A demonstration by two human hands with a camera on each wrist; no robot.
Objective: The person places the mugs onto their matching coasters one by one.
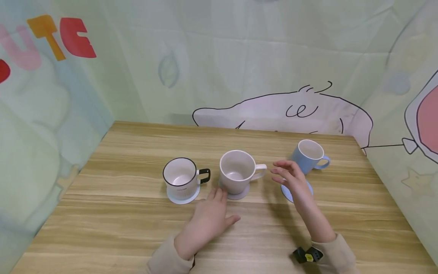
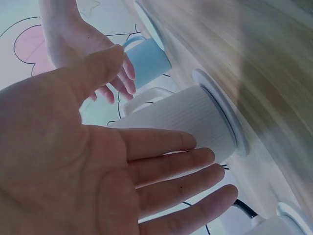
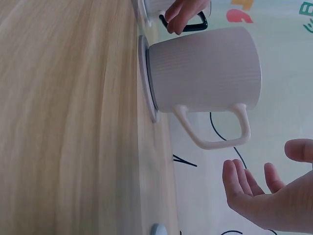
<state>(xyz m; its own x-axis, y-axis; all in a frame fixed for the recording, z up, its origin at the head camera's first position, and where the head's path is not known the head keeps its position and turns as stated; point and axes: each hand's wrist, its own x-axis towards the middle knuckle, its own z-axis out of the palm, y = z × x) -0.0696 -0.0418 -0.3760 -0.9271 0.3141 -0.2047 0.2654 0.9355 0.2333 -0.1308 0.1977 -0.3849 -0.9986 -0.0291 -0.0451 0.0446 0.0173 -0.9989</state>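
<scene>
Where the head view looks down on the wooden table (image 1: 137, 213), three mugs stand in a row: a black-rimmed white mug (image 1: 181, 177) on its coaster, a ribbed pale mug (image 1: 237, 171) on a grey coaster (image 1: 239, 195), and a blue mug (image 1: 308, 155) just behind a blue coaster (image 1: 291, 192). Left hand (image 1: 208, 219) lies flat, fingers straight and near together, tips at the grey coaster's edge. Right hand (image 1: 291, 180) hovers over the blue coaster, fingers loosely spread, empty, just right of the pale mug's handle.

Left wrist view: open palm (image 2: 83, 176) beside the ribbed mug (image 2: 186, 122); contact cannot be told.

Right wrist view: fingers (image 3: 244, 181) apart, relaxed, clear of the handle (image 3: 220, 132).
</scene>
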